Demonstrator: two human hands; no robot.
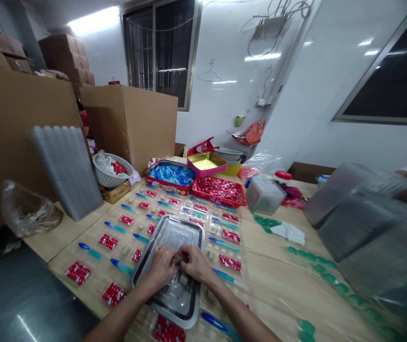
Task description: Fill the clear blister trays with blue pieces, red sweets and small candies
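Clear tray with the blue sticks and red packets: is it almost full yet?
Partly, I'd say. Done: rows of the clear blister sheet hold blue-handled tools and red packets. In hand: the left hand and right hand pinch a small piece over the metal tray, too small to name. Left: the blue-tool bin and red-packet bin look well stocked, and the stack of sheets looks empty.

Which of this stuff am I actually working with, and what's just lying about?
In hand: left hand, right hand, both on a small piece over the metal tray; red packets and blue tools in the clear sheets around it.
Lying about: white basket, cardboard box, plastic bag, green caps, yellow tin.
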